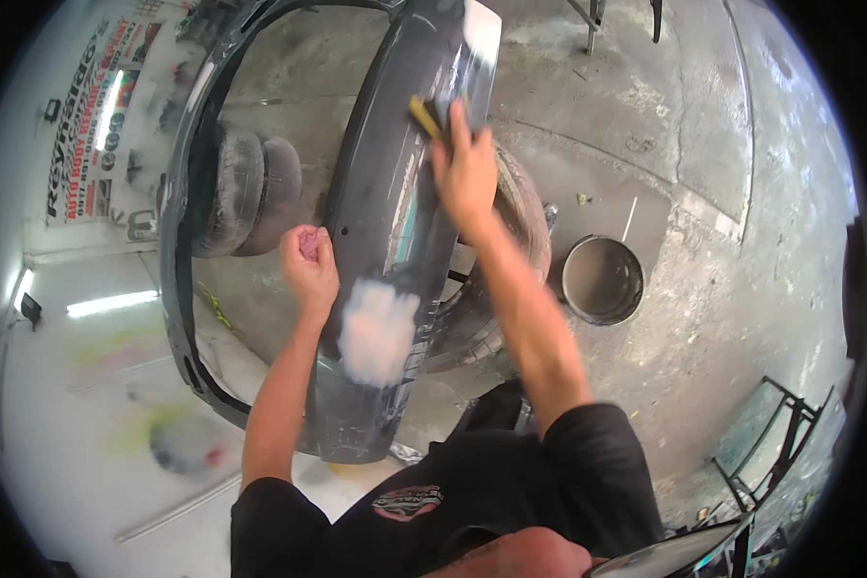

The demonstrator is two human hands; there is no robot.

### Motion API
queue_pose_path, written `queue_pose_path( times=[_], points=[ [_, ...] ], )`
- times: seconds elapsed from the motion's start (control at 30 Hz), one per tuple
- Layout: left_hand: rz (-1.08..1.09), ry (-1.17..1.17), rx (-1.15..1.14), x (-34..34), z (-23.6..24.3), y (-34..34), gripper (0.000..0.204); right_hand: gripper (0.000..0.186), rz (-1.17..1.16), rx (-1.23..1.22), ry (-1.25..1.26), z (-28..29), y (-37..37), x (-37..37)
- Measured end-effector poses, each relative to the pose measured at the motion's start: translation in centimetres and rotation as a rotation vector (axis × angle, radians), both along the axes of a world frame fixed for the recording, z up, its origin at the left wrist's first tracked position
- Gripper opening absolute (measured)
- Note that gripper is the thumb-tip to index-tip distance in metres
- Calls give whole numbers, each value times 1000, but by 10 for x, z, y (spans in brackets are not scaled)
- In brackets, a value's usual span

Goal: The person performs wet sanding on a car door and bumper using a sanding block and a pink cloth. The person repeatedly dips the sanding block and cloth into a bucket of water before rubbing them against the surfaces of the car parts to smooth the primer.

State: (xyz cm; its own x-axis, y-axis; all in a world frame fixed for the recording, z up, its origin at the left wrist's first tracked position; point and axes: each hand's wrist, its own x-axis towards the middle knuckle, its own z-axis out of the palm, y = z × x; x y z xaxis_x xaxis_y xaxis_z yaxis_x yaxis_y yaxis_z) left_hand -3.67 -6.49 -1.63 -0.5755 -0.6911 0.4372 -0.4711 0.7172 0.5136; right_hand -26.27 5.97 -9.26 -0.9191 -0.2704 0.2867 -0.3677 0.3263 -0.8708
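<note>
The right hand's grip point(464, 169) is closed around a yellow sanding block point(426, 116), pressing it flat against a dark grey car bumper point(380, 173). That arm reaches far forward, nearly straight, from the lower middle of the head view up to the upper centre. The left hand's grip point(308, 265) is curled into a loose fist, pinching a small pink scrap point(309, 247); the fist rests at the bumper's left edge, the forearm rising from the lower left.

The bumper stands on end, running from the top of the view down to near the person's chest, with a pale sanded patch point(378, 329) low on its face, just right of the left hand. It leans on stacked tyres point(511, 270) behind its right edge; two more tyres point(246, 193) lie inside the bumper's curved left sweep.

To the right, a round metal bucket point(602, 279) sits on the concrete floor point(703, 193), well apart from the right arm. A black metal frame point(775, 433) stands at the lower right. A paint-stained white wall point(96, 385) closes the left side.
</note>
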Motion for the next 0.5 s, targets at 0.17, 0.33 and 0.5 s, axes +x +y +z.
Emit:
queue_pose_path(
  times=[0.17, 0.33, 0.5],
  points=[
    [-2, 39, 37, 8, 2, 6, 17, 80, 122, -50, 77, -10, 36, 83],
    [-47, -31, 24, -18, 13, 15, 17, 68, -76, -34, -60, 1, -7, -59],
    [-39, 60, 54, 10, -1, 1, 16, 78, 104, -87, 22, -2, 27, 92]
  ],
)
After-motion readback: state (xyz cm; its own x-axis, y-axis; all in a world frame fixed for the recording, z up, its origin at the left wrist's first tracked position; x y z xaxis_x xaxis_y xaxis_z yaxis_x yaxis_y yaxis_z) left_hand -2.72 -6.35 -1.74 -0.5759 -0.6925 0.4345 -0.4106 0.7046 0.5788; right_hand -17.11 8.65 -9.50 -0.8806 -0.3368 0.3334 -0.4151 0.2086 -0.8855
